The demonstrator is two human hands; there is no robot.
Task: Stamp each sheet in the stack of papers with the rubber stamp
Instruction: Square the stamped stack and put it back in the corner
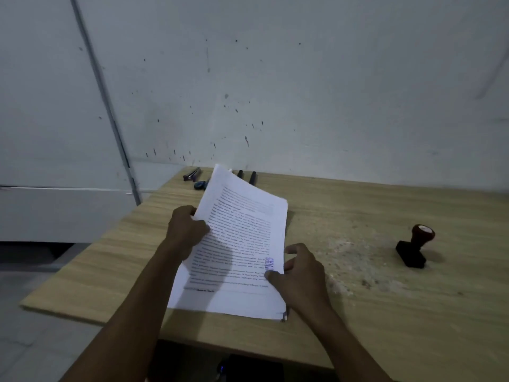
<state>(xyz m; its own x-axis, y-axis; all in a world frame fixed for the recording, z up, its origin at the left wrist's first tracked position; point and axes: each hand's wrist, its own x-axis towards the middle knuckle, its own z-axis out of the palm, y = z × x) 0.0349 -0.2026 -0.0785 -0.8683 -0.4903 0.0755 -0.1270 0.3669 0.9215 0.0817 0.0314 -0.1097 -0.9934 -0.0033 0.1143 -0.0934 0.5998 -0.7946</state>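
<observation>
A stack of printed papers [242, 244] lies on the wooden table [385, 299], its left and far side lifted. The top sheet carries a purple stamp mark [269, 264] near its right edge. My left hand [187, 228] grips the stack's left edge, thumb on top. My right hand [300, 268] pinches the right edge beside the stamp mark. The rubber stamp [416, 245], black base with a red-brown knob, lies tilted on the table to the right, apart from both hands.
Two black markers [246, 176], a small dark metallic object [192, 174] and a blue round item [200, 185] lie at the table's far edge behind the papers. A grey wall [303, 92] rises right behind the table. The table's left edge runs diagonally.
</observation>
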